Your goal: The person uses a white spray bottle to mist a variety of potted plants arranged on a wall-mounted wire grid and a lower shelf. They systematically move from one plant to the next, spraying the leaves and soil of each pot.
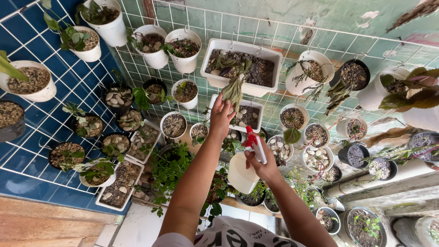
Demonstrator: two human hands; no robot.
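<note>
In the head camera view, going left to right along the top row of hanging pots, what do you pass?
Round white pot with a leafy plant → two round white pots → long white rectangular planter, its wilted leaf touched by the left hand → tilted white pot → black pot.

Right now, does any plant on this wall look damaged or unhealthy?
Yes. The leaf under the left hand hangs limp and dull from the rectangular white planter. The black pot further right trails dried, shrivelled leaves. The right hand holds a spray bottle.
</note>
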